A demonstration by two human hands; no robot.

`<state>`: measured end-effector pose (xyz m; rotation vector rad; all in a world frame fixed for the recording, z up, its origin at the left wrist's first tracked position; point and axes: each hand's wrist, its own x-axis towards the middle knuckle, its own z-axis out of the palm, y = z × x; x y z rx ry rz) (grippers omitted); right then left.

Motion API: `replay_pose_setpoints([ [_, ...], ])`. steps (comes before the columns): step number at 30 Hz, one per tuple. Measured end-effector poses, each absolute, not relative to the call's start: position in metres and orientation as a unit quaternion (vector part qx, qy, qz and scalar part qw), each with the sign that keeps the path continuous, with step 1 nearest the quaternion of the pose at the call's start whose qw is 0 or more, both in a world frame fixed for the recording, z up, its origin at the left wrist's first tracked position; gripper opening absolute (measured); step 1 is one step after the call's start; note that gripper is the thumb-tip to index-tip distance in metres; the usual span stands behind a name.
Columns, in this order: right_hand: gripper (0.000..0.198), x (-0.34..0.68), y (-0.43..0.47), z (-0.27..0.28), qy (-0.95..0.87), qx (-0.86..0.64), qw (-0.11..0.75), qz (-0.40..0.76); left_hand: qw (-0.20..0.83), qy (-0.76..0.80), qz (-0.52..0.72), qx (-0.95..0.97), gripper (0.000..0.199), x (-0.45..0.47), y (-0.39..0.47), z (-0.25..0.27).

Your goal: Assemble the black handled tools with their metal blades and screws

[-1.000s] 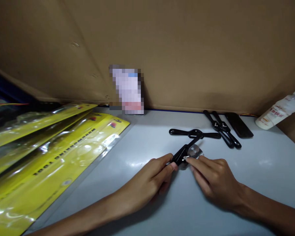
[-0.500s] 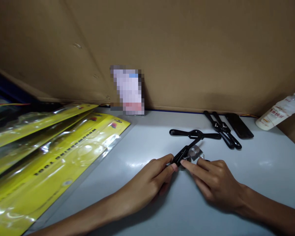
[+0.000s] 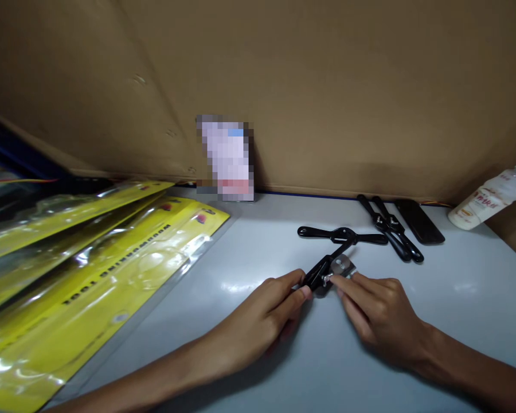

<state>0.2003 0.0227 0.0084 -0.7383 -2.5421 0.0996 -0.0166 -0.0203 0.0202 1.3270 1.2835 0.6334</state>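
Observation:
My left hand (image 3: 269,310) is closed around the near handle of a black spokeshave (image 3: 320,273), which slants away from me over the table. My right hand (image 3: 378,307) is at the middle of this spokeshave, fingers bent and pinched together at a small shiny metal part (image 3: 327,279). Part of what those fingers touch is hidden. Just beyond them shows a flat grey metal plate (image 3: 340,264). The far handle's tip meets a second black spokeshave (image 3: 318,232) lying crosswise behind.
Two more spokeshaves (image 3: 398,229) lie side by side at the back right, beside a black phone-like slab (image 3: 419,221). A white bottle (image 3: 481,198) leans at the far right. Yellow plastic-covered packaging cards (image 3: 124,275) fill the left. A cardboard wall (image 3: 318,97) stands behind.
My right fingers have shifted slightly to the right, uncovering the shiny metal part and more of the grey plate. My left hand keeps its hold on the spokeshave.

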Motion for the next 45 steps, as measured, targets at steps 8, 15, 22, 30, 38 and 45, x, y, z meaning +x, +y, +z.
replay_pose_setpoints([
  [8, 0.038, 0.201, 0.021, 0.012, -0.946, -0.222, 0.233, 0.031, 0.568, 0.540, 0.266, 0.561, 0.037, -0.018, -0.020, 0.021],
  [15, 0.030, 0.199, 0.022, 0.010, -0.938, -0.252, 0.237, 0.030, 0.565, 0.540, 0.271, 0.562, 0.036, -0.018, -0.019, 0.021],
  [22, 0.022, 0.198, 0.024, 0.010, -0.923, -0.276, 0.265, 0.039, 0.554, 0.542, 0.265, 0.573, 0.038, -0.017, -0.021, 0.020],
  [30, 0.020, 0.193, 0.024, 0.008, -0.938, -0.285, 0.195, 0.005, 0.504, 0.548, 0.279, 0.607, 0.036, -0.014, -0.024, 0.020],
  [38, 0.023, 0.192, 0.029, 0.006, -0.948, -0.260, 0.180, -0.042, 0.529, 0.557, 0.392, 0.506, 0.034, -0.020, -0.016, 0.016],
  [45, 0.016, 0.195, 0.037, 0.015, -0.933, -0.290, 0.205, 0.056, 0.386, 0.637, 0.402, 0.533, 0.030, -0.036, 0.006, 0.022],
])
